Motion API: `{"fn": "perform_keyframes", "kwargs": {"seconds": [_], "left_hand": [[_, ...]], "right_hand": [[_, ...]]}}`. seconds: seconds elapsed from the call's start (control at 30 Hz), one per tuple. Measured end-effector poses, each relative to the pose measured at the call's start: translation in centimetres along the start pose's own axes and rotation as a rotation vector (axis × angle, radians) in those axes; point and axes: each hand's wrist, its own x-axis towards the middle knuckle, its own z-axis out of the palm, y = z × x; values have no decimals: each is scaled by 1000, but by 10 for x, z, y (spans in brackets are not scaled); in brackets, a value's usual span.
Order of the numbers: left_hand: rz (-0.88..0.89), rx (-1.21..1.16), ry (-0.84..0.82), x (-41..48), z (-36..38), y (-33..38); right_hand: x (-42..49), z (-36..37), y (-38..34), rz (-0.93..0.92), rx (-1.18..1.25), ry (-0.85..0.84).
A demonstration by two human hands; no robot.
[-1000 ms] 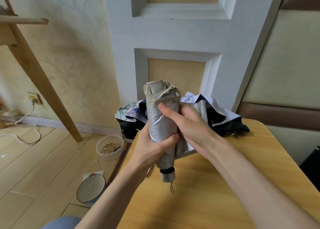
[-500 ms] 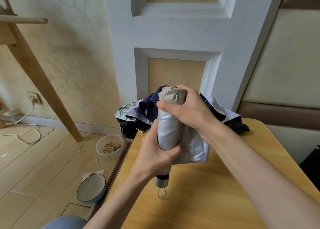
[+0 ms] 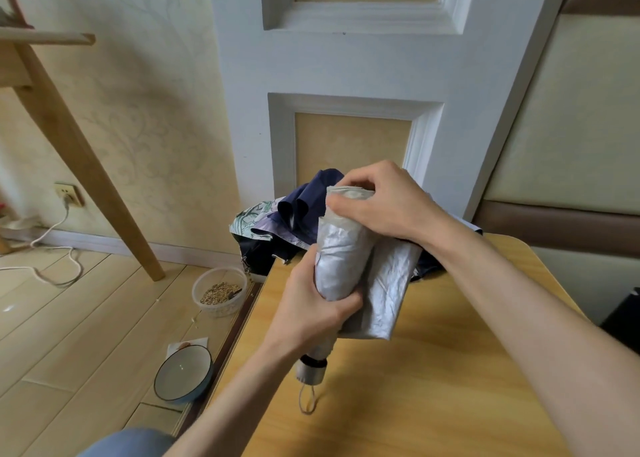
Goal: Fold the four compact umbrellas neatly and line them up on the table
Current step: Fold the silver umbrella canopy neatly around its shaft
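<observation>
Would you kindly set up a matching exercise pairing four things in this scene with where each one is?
Things:
1. silver umbrella
2. pile of unfolded umbrellas
3. blue-rimmed bowl
4. clear tub of grain

Places:
A. on the floor, nearer the wall
B. held in both hands above the table
C. on the floor, nearer the camera
D. at the table's far edge

Pairs: 1-B, 2-D, 3-C, 4-A

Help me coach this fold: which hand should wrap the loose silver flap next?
Probably right. The left hand clamps the silver umbrella; the right hand only pinches the top, above the loose flap.
</observation>
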Motion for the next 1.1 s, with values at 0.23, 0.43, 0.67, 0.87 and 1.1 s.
{"fn": "perform_keyframes", "kwargs": {"seconds": [0.23, 0.43, 0.67, 0.87, 1.1], "left_hand": [[-111, -213, -55, 1, -4, 10], [6, -144, 42, -2, 4, 10], [-168, -336, -147, -3, -2, 12], [-5, -154, -21, 1, 6, 3], [-223, -526, -324, -1, -4, 10]], "right_hand": [[-7, -7, 16, -103, 369, -160], [-3, 3, 1, 2, -144, 73], [-4, -4, 12, -58, 324, -198], [-9, 9, 13, -16, 33, 2], [-12, -7, 15, -42, 487, -180]]}}
